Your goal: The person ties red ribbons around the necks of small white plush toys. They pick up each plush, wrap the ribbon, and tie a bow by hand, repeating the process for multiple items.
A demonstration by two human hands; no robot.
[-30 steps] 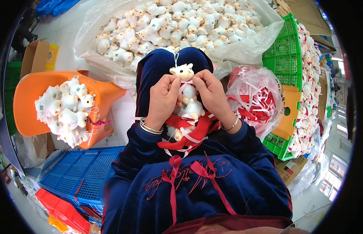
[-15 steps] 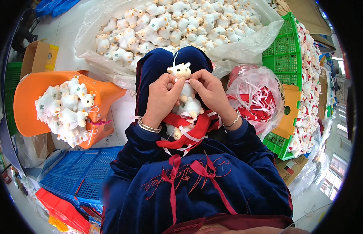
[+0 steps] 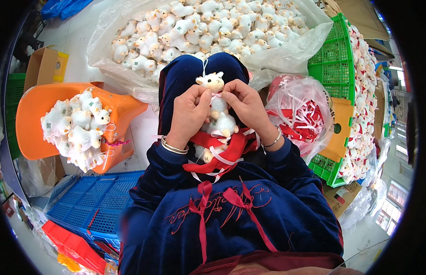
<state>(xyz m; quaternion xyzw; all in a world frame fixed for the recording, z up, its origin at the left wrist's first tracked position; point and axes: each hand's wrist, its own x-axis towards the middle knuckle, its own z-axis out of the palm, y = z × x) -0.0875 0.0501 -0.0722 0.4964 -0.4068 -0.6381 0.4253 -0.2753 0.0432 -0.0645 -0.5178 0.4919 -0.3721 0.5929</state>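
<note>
— What's around you, biggest first?

— At twelve o'clock, the big clear plastic bag (image 3: 286, 50) heaped with small white plush lambs that look unribboned, as far as I can tell. At three o'clock a green crate (image 3: 334, 68) with more lambs stacked beyond it. At nine o'clock the orange chair (image 3: 34, 114) carries a bunch of lambs (image 3: 78, 128); I judge those the done ones, though their necks are too small to read. At eight o'clock lies a blue crate (image 3: 89, 206). Between two and three o'clock, just beside my right wrist, sits a clear bag of red and white ribbons (image 3: 304, 114).

— And in your lap?

— A loose tangle of red and white ribbon (image 3: 220, 158), with another lamb (image 3: 206, 153) half buried in it.

— Where's the one in hand?

— Dead centre, upright over my knees, head toward twelve: the white lamb (image 3: 216, 103). My left hand (image 3: 190, 114) is closed around its flank from nine o'clock, my right hand (image 3: 247, 107) from three. Both thumbs and forefingers pinch the thin pale ribbon (image 3: 216, 95) at its neck.

— How far along?

— The ribbon is round the neck, but I see no finished bow, so the tying seems midway. Against that heap, I'd say most of the lot remains.
</note>
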